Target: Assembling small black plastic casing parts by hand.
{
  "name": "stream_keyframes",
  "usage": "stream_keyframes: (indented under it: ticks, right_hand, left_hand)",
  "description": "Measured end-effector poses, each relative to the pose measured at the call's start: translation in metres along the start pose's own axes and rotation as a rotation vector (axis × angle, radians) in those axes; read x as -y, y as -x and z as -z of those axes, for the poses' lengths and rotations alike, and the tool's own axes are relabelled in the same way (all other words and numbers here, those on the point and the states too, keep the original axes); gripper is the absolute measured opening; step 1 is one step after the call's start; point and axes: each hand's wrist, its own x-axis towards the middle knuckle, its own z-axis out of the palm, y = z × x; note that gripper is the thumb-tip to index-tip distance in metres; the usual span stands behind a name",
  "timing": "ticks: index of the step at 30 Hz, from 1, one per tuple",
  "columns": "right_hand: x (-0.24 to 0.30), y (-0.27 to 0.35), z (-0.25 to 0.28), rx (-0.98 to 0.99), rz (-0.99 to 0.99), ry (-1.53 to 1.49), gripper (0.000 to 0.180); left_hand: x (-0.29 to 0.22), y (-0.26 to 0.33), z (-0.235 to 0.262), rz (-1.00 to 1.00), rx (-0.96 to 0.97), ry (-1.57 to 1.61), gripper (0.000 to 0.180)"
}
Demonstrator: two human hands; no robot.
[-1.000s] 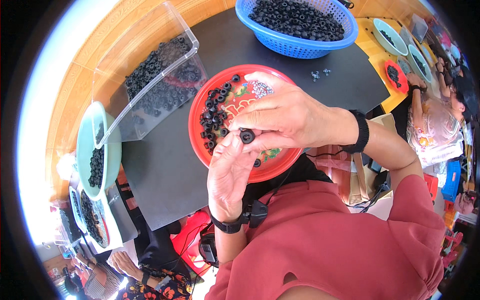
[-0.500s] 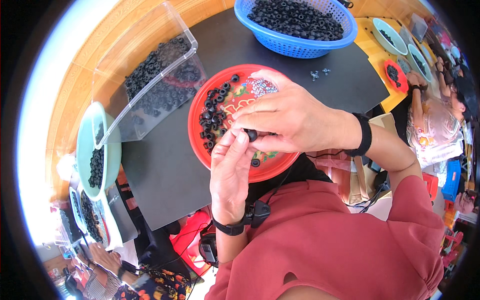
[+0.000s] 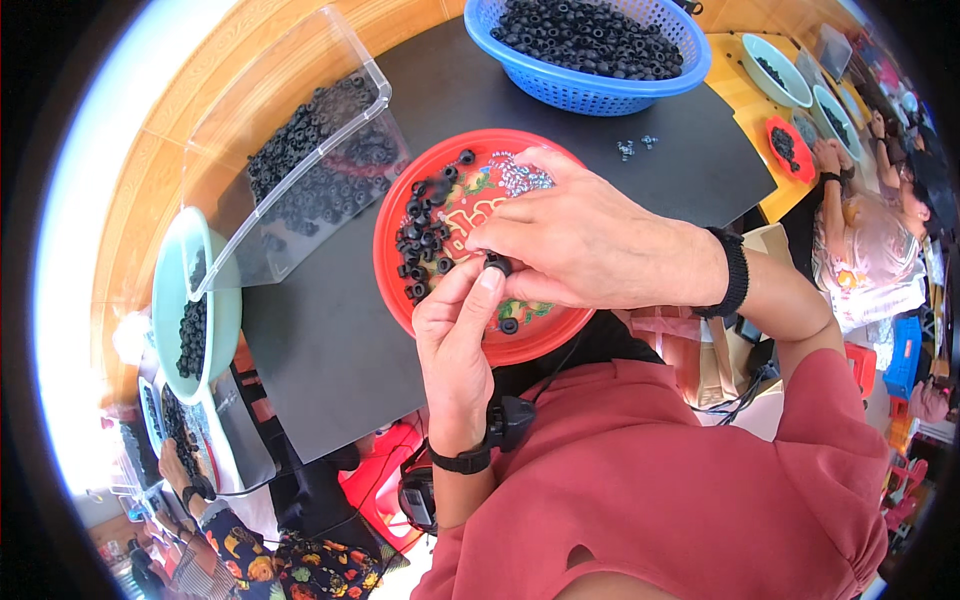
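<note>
Over a round red tray with a printed pattern, both my hands meet at one small black ring-shaped part. My left hand pinches it between thumb and fingertips. From the other side, the fingers of my right hand close on the same part; some of their tips are hidden behind the hand. Loose black parts lie along the tray's left side, and a single black part rests near its front rim. Tiny clear pieces are heaped at the tray's far side, partly covered by my right hand.
A blue perforated basket full of black parts stands at the back. On the left are a clear plastic bin of black parts and a pale green basin. Several clear bits lie on the dark table. Co-workers sit at both sides.
The black part has turned a little between my fingers, its hole now showing more. My hands stay nearly in place. At lower left, a co-worker's hand has reached up to a tray of black parts.
</note>
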Motion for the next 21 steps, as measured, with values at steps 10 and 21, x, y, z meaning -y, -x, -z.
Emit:
stream_keyframes:
  ticks: [10, 21]
  right_hand:
    - [0.004, 0.005, -0.002, 0.043, 0.151, 0.263, 0.030]
    - [-0.013, -0.012, 0.026, 0.275, -0.075, 0.189, 0.022]
  left_hand:
    - [-0.003, 0.001, -0.008, -0.032, -0.017, -0.130, 0.025]
    - [-0.012, -0.004, -0.005, -0.093, -0.104, -0.308, 0.027]
